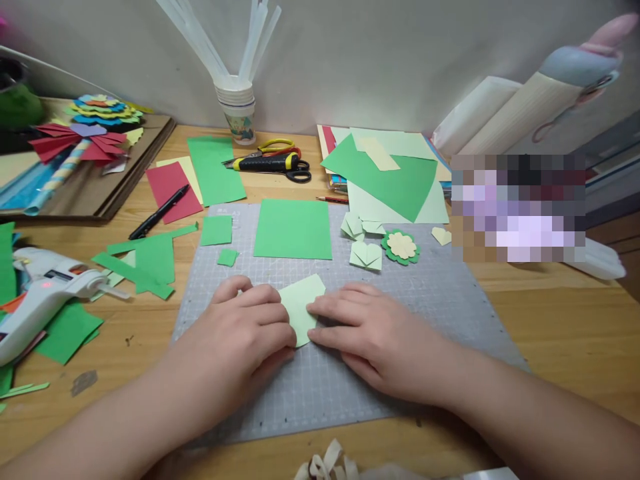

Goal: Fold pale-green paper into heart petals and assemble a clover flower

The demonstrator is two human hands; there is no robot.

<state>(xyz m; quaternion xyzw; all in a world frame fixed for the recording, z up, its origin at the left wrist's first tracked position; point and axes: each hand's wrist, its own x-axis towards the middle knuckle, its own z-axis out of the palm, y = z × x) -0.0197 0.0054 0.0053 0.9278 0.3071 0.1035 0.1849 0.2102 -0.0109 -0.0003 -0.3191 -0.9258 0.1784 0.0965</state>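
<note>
Cream strips (327, 463) curl at the near edge, and beyond them, mid-mat, it's the paper (303, 307), pale green and slanted between two hands: one corner points away and slightly right, its long axis unclear under the fingers. Left hand (255, 327) curled over its left side, pinching or pressing, can't tell which! Right hand (370, 327) half open, fingers stretched, tips resting at the right edge. Below it all, a gridded grey mat (240, 417) on a wooden bench (565, 320), green scraps (155, 260) left, pale wall (375, 60) behind.
</note>
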